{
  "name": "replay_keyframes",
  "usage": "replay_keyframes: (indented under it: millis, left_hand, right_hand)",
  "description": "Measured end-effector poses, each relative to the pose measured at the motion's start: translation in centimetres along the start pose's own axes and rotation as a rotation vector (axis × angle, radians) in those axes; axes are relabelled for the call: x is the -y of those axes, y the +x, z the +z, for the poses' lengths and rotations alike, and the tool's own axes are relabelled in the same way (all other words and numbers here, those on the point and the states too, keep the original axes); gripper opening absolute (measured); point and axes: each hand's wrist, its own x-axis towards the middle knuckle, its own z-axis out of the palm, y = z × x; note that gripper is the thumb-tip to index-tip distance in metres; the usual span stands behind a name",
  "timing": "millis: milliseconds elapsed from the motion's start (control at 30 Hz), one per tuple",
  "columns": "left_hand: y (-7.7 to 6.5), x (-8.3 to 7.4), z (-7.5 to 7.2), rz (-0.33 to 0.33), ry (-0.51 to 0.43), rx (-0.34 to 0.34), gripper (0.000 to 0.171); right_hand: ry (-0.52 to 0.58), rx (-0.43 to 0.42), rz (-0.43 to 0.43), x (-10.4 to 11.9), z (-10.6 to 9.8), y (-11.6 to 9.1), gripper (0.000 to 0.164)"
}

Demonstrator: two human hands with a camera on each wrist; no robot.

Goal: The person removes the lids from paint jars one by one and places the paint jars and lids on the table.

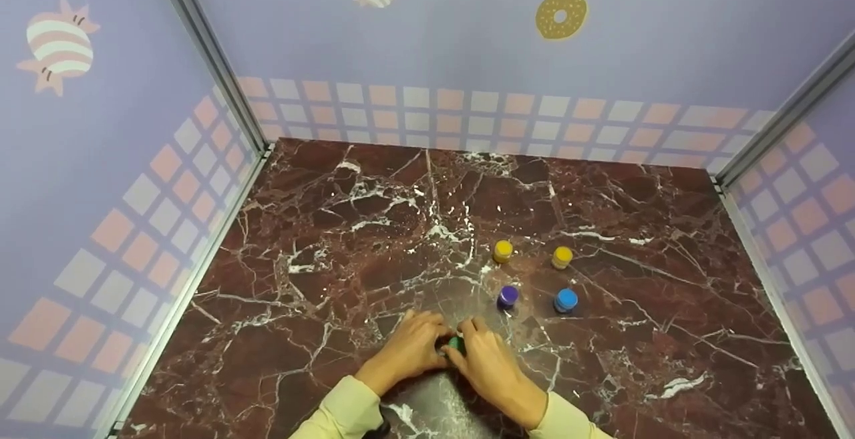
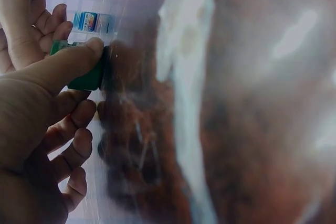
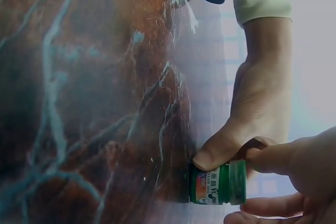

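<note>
A small green paint jar with a printed label stands on the marble-patterned table, between my two hands near the front. My left hand grips its body low down, the thumb laid across the side in the left wrist view. My right hand pinches the green lid from above, thumb on one side and fingers on the other. In the head view the hands hide most of the jar, and only a bit of green shows between them.
Beyond my hands, to the right, stand a purple-lidded jar, a blue-lidded jar and two yellow-lidded jars. Purple patterned panels enclose the table at the back and both sides.
</note>
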Motion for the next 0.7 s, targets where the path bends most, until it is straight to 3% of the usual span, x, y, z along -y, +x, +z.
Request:
replay_keyframes:
  millis: [367,700]
  left_hand:
    - [-0.06,0.06,0.04,0.020,0.008,-0.024,0.042]
    - [0.12,0.16,0.01,0.029,0.024,-0.009,0.040]
  right_hand:
    - [0.021,0.035,-0.013,0.26,-0.22,0.07,0.025]
    - [-0.074,0.063,-0.070,0.24,-0.44,0.27,0.023]
